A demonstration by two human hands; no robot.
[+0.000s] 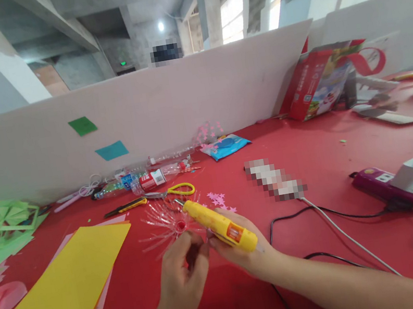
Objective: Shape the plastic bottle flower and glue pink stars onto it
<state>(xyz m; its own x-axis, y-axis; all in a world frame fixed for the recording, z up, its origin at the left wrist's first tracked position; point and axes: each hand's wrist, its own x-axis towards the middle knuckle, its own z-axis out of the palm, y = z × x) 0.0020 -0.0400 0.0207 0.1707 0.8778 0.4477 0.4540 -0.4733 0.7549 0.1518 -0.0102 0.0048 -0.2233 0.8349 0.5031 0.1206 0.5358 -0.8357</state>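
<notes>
My right hand (245, 245) is wrapped round a yellow hot glue gun (220, 225), whose nozzle points up and to the left. Close beside it, my left hand (185, 266) is closed, thumb and fingers pressed together; whatever is in them is hidden or too small to name. Just beyond both hands lies a clear plastic bottle top cut into fanned strips (169, 227), with a red ring at its centre. Pink paper stars (217, 198) lie scattered behind the glue gun. Yellow-handled scissors (180, 189) and a yellow utility knife (126, 207) rest a little farther back.
Yellow paper (55, 290) and green paper pieces (3, 220) cover the left. Plastic bottles (151, 179) and a blue wipes packet (227, 146) lie along the white partition (181, 95). At right are a purple power strip (394, 186), cables and a red bag (321, 82).
</notes>
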